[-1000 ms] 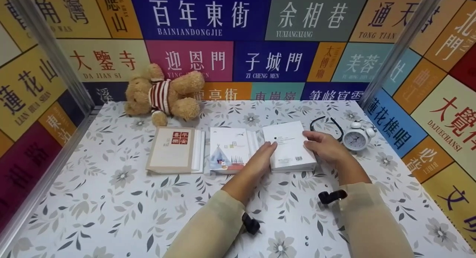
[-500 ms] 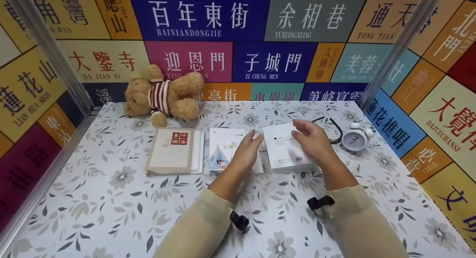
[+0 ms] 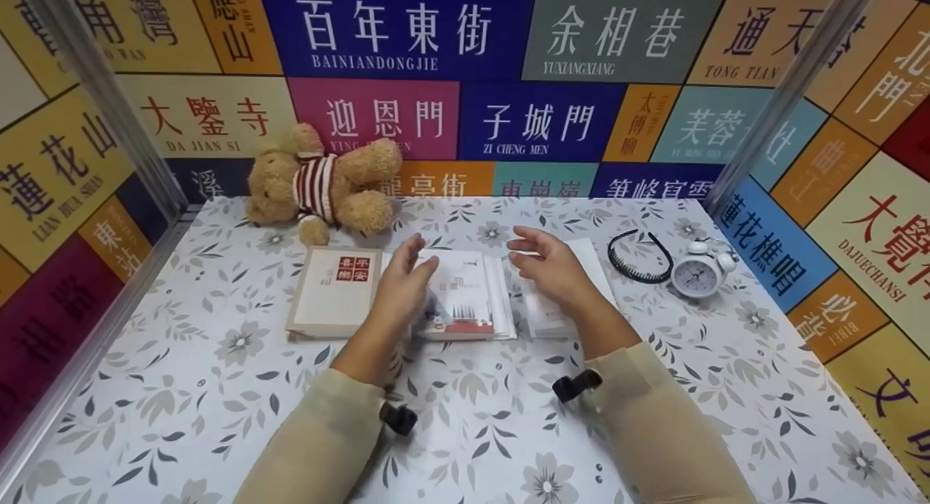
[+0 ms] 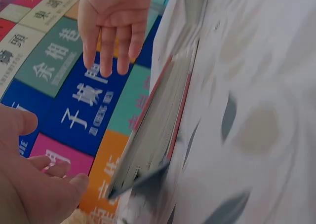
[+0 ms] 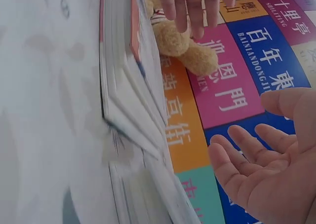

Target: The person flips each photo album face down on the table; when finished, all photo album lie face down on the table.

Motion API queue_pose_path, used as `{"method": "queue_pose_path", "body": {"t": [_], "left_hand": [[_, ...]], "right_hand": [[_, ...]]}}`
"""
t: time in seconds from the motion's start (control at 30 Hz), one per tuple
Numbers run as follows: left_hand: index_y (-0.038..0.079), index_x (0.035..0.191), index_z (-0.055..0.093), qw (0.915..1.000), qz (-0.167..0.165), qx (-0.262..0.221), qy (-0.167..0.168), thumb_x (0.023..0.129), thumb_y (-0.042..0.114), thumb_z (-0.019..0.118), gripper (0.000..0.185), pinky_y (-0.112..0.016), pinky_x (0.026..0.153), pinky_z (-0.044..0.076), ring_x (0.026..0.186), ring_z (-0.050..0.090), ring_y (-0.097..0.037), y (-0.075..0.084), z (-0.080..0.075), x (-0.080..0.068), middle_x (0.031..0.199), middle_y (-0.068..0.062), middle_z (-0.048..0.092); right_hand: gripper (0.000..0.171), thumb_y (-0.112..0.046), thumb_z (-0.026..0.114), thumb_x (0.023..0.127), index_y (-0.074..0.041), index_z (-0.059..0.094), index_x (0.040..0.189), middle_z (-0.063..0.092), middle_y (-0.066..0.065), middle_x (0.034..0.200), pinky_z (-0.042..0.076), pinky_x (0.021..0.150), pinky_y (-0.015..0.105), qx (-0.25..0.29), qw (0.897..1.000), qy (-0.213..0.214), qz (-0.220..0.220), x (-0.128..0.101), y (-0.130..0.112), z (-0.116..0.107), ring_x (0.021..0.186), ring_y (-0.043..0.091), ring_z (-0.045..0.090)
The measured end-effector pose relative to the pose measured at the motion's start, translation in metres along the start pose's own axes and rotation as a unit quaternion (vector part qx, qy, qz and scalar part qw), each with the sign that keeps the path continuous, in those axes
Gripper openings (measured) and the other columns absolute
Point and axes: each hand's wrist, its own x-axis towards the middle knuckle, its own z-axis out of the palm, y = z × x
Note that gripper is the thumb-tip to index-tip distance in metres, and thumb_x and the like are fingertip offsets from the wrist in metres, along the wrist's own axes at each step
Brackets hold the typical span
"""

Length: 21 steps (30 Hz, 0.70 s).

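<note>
Three books lie in a row on the table. In the head view, my left hand [image 3: 402,290] hovers over the left side of the middle book [image 3: 465,286], which has a white illustrated cover. My right hand [image 3: 554,271] is above the right-hand white book [image 3: 594,261] and hides part of it. Both hands have relaxed fingers, palms facing each other, and hold nothing. At left lies a beige book [image 3: 334,293] with a red square of characters. The left wrist view shows the middle book's page edges [image 4: 158,115] below the hands.
A teddy bear [image 3: 320,184] in a striped top lies at the back left. To the right are a black headband [image 3: 617,264] and a white alarm clock [image 3: 695,275]. Panels with large characters [image 3: 392,32] wall in the flower-patterned table [image 3: 240,388].
Both hands have let go of the right-hand white book and moved left, the left hand to the middle book. The headband is now uncovered. The books stay in place.
</note>
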Motion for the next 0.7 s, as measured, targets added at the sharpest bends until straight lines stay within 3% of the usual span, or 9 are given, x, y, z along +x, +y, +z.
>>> {"method": "queue_pose_path", "body": {"t": [0.13,0.27,0.53,0.7], "left_hand": [[0.011,0.153,0.034,0.9999,-0.003,0.013,0.009,0.097,0.025,0.059,0.063,-0.038,0.125,0.025,0.15,0.029,-0.026,-0.002,-0.018,0.005,0.158,-0.009,0.038],[0.01,0.154,0.033,0.9999,-0.01,0.01,0.004,0.097,0.025,0.06,0.065,-0.038,0.125,0.023,0.152,0.026,-0.028,-0.007,-0.026,0.008,0.159,-0.01,0.036],[0.014,0.156,0.027,0.9975,-0.052,0.034,-0.033,0.09,0.007,0.062,0.075,-0.037,0.127,0.017,0.154,0.019,-0.026,-0.019,-0.027,0.006,0.165,-0.007,0.024],[0.015,0.156,0.027,0.9949,-0.064,0.065,-0.043,0.088,0.005,0.062,0.078,-0.038,0.126,0.018,0.153,0.021,-0.029,-0.024,-0.022,0.002,0.165,-0.009,0.024]], "right_hand": [[0.051,-0.026,0.063,0.097,-0.025,0.048,0.145,0.061,0.004,0.136,0.053,0.101,0.039,0.017,1.0,-0.007,0.022,0.005,-0.005,0.017,0.124,0.02,0.06],[0.05,-0.027,0.063,0.097,-0.028,0.048,0.144,0.06,0.002,0.137,0.053,0.102,0.039,0.023,0.999,-0.015,0.033,0.009,-0.006,0.029,0.124,0.019,0.059],[0.05,-0.025,0.065,0.095,-0.023,0.051,0.143,0.057,0.006,0.141,0.049,0.105,0.04,0.022,0.998,-0.035,0.051,0.009,0.006,0.039,0.13,0.021,0.054],[0.052,-0.024,0.065,0.094,-0.016,0.051,0.143,0.055,0.006,0.144,0.042,0.114,0.041,0.01,0.998,-0.033,0.061,0.005,0.011,0.038,0.136,0.023,0.048]]}}
